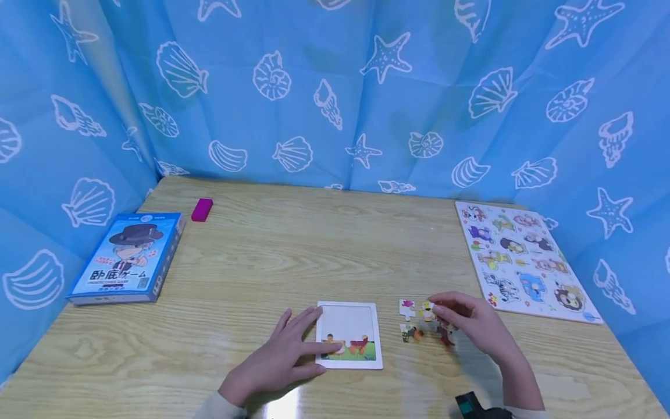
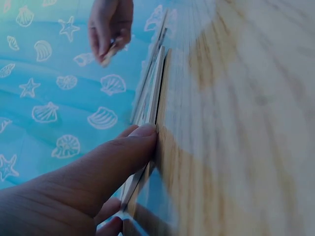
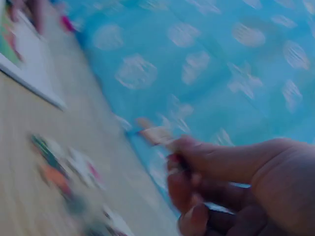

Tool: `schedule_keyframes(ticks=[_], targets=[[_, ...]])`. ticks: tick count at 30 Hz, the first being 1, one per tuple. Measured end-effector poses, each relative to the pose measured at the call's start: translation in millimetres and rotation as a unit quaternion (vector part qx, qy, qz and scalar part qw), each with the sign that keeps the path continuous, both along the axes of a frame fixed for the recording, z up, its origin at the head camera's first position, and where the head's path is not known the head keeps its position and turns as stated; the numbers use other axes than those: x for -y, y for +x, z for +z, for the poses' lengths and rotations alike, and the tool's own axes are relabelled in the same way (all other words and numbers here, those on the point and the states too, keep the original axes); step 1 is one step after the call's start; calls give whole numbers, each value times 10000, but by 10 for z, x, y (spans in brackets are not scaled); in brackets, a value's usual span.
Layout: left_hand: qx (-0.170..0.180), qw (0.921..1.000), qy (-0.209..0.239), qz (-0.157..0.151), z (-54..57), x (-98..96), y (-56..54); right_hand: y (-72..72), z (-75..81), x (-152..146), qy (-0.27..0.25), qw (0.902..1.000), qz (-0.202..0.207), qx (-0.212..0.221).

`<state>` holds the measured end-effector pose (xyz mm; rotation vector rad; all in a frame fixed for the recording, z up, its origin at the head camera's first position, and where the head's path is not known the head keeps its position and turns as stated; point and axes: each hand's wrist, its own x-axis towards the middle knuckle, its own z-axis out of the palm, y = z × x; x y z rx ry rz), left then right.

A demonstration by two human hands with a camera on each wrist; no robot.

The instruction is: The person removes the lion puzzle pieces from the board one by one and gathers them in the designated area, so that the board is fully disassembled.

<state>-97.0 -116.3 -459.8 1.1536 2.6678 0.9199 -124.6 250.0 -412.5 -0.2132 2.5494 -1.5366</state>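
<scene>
A white-framed jigsaw tray [image 1: 348, 304] lies on the table with joined picture pieces [image 1: 360, 349] along its lower part; its upper part shows plain backing. My left hand [image 1: 280, 355] rests on the tray's left side, fingers spread and one fingertip over the pieces. In the left wrist view, the thumb [image 2: 143, 130] presses the tray's edge. To the tray's right, my right hand [image 1: 473, 326] pinches a small jigsaw piece [image 1: 427, 313] between thumb and fingers, blurred in the right wrist view. Loose pieces lie below it, including a pink-marked one [image 1: 407, 308] and a green-orange one [image 1: 410, 333].
An animal picture board [image 1: 523, 262] lies at the right. At the left lies a blue game box [image 1: 125, 259], with a small magenta block [image 1: 202, 209] behind it. A blue shell-print curtain [image 1: 335, 105] encloses the back and sides of the wooden table.
</scene>
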Motion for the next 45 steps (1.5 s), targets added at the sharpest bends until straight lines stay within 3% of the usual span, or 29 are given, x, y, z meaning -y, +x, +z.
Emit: schedule_keyframes(ticks=[4,9,17,24,33,41,45], targets=[[62,10000,-41,54,14,-9,-5,6,-60,-292,384,9988,-289,-29],[-25,10000,-48,70,14,-22,10,22,-134,-515,566,9960,-619,322],[-5,10000,33,77,-8,-34,10,77,-178,-710,629,9923,-699,802],[-109,9999,104,50,-6,-28,25,72,-226,-755,482,9923,-624,955],[-61,9999,115,28,1,-40,24,111,-255,-730,1260,9865,-680,791],[-18,9999,146,30,15,-39,19,106,-191,-704,1563,9797,-874,896],[6,9999,143,33,10,-40,22,112,-129,-679,1713,9770,-1068,694]])
